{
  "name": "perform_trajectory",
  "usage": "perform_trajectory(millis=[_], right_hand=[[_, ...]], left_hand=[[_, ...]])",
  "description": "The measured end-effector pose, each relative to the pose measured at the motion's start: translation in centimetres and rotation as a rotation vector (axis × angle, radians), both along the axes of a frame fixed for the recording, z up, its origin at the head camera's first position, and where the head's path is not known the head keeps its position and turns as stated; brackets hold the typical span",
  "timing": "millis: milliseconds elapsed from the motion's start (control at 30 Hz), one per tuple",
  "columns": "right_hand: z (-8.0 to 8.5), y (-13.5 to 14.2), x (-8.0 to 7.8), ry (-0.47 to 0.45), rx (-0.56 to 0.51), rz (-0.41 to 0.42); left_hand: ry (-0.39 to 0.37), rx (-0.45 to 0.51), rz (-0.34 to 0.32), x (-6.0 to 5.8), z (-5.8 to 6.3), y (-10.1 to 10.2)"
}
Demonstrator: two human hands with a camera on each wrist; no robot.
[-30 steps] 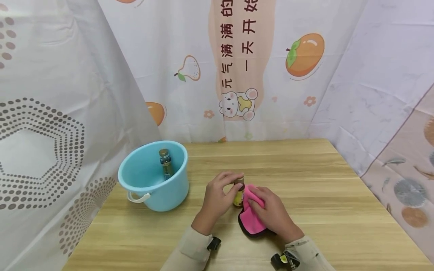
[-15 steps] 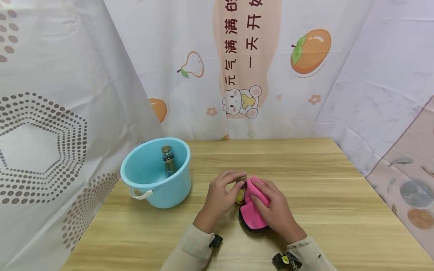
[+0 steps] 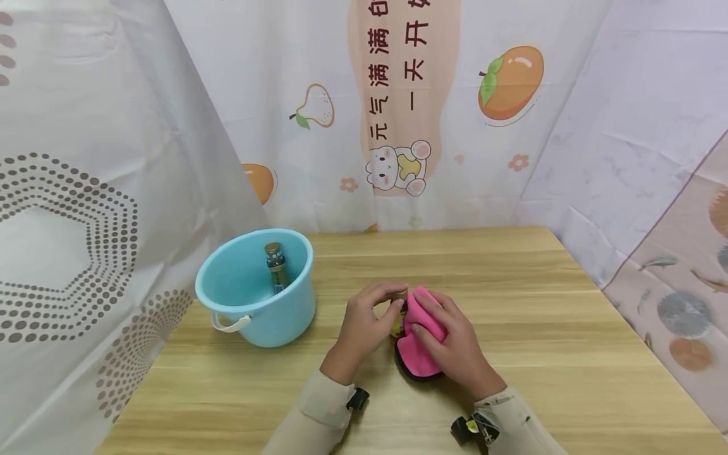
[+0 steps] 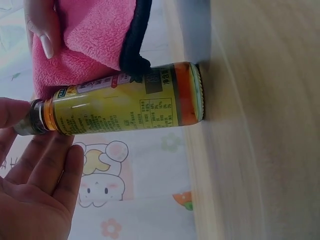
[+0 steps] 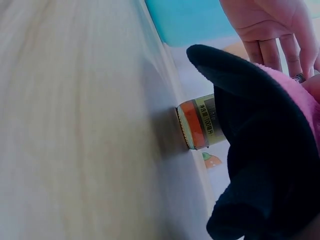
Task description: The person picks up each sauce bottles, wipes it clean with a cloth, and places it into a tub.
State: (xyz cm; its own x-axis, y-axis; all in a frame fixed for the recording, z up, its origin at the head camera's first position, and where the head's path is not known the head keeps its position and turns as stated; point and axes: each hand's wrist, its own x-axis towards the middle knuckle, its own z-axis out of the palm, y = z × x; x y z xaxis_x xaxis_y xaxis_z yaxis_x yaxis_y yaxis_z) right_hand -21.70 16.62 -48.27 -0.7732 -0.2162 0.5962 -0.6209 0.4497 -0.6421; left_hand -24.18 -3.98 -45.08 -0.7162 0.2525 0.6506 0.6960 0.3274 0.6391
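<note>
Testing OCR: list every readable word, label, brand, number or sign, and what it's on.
"元气满满": curtain, next character cut off.
"一天开": same curtain, also cut off.
"净含量 100毫升": yellow-labelled bottle.
Too blurred: that label's table and other print.
Too small: label on the other bottle in the bucket.

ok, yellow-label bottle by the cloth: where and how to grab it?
Probably best by the cap, coming from the bucket side. The bottle is base down, so the cap is on top, and the cloth lies along the opposite side of its body. The left grip holds it at the cap now.
</note>
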Motion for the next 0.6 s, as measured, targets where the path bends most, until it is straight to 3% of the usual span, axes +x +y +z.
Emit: perform_trajectory(millis=[600], right_hand=[[-0.29,0.21,-0.05,-0.141,0.063,-0.03]], left_hand=[[-0.059,-0.012,0.095,0.29,0.13,0.32]])
